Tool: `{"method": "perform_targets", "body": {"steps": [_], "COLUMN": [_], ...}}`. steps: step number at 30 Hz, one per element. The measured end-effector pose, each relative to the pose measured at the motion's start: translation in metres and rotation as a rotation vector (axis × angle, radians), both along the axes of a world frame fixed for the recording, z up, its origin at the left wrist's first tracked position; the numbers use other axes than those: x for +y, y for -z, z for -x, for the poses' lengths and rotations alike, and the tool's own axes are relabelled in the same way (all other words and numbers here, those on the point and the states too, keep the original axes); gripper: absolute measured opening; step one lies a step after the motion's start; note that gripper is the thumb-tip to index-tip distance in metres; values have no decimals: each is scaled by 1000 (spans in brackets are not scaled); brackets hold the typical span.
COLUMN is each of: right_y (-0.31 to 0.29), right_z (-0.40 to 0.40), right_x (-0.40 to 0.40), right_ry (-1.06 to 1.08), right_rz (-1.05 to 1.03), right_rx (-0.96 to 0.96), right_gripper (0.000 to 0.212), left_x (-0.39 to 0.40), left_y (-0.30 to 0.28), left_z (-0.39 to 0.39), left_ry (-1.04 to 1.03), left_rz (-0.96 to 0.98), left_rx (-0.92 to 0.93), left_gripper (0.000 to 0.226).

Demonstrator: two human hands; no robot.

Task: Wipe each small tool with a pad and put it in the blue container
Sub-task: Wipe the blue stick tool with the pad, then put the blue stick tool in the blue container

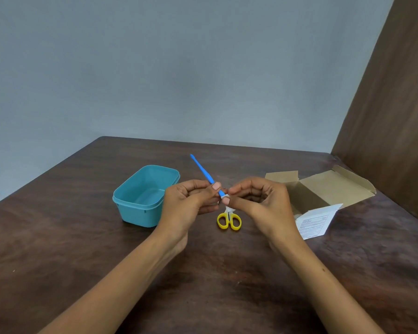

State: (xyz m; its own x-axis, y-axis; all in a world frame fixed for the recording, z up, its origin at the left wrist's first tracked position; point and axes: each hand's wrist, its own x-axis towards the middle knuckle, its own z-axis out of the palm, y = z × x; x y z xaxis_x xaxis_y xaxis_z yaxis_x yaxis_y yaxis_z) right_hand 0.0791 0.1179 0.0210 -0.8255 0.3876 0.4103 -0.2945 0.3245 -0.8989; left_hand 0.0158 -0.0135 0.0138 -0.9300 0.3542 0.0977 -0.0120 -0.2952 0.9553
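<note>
My left hand pinches the blue tool above the table, while my right hand pinches a white pad around its near end. The blue container sits left; yellow scissors lie just below my hands.

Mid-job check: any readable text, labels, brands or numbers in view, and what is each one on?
White printed flap of the open cardboard box: several lines of dark print inside a frame, too small and blurred to read.
Blue container: no text visible.
Blue tool held in the hands: no markings visible.
Yellow-handled scissors: no markings visible.
Nothing in view can be quoted.
</note>
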Motion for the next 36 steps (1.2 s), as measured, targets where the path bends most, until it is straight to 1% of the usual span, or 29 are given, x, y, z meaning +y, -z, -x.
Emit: {"method": "perform_targets", "body": {"steps": [8,13,17,20,24,26,29,32,34,36], "right_y": [-2,1,-2,-3,0,4,10,17,19,20], "right_z": [-1,0,0,0,1,3,7,10,10,10], "right_x": [4,0,4,8,13,12,9,6,4,2], "right_ry": [-10,12,-16,-55,-112,-102,-12,61,49,39], "right_rz": [34,-23,-27,9,-32,-93,-246,-417,-456,-477], "right_rx": [-21,14,4,-23,-121,-146,-120,-92,-70,-48], "right_gripper": [16,13,13,13,13,12,11,10,10,12], "left_x": [-1,-1,-2,-2,-8,-11,-19,-37,-54,-69], "left_y": [-2,-1,-2,-4,-10,-13,-22,-38,-50,-61], "left_z": [0,0,2,2,5,7,9,16,24,35], "left_ry": [27,31,37,33,-33,-47,2,45,47,34], "left_rz": [-22,-9,-24,-41,-46,10,177,340,446,542], "left_rx": [-25,-36,-45,-41,15,45,71,114,130,135], "left_gripper": [12,13,10,9,13,15,18,13,14,21]}}
